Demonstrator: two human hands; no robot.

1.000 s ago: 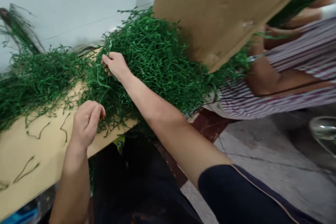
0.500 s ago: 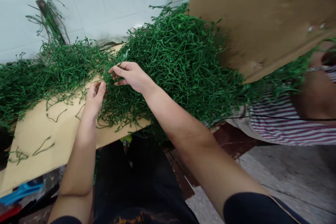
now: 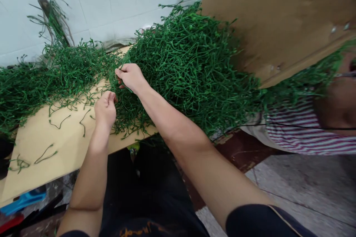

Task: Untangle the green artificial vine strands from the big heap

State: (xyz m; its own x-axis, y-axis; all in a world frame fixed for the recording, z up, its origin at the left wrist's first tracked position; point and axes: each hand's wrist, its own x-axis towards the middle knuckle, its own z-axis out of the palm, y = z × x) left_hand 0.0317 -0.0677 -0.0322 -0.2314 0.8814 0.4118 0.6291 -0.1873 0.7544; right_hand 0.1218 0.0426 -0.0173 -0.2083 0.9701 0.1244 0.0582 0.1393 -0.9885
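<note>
Through the head camera I have both hands in sight, one near the other at the left edge of the big pile (image 3: 180,59) of green stems. My right hand (image 3: 128,76) is drawn nearly closed, thumb laid against the forefinger and the other fingers curled under, its fingertips in among the stems. I can't tell from here whether a stem is caught in that pinch. My left hand (image 3: 105,109), just below and to the left, is curled into a loose fist with the thumb folded over the forefinger; it hides its own grip, so I can't say whether it has anything in it. Both hands are over the board (image 3: 69,152), which bears the big pile and, further left, a lower pile (image 3: 30,89). A few loose stems (image 3: 84,124) lie on its bare part, left of my left hand. Behind the lower pile a stick (image 3: 44,5) leans by the wall (image 3: 89,0). Cardboard (image 3: 278,14) slants over the big pile's right side. Past it I see another person's striped clothing (image 3: 294,129). A blue thing (image 3: 23,202) sits below the board.
</note>
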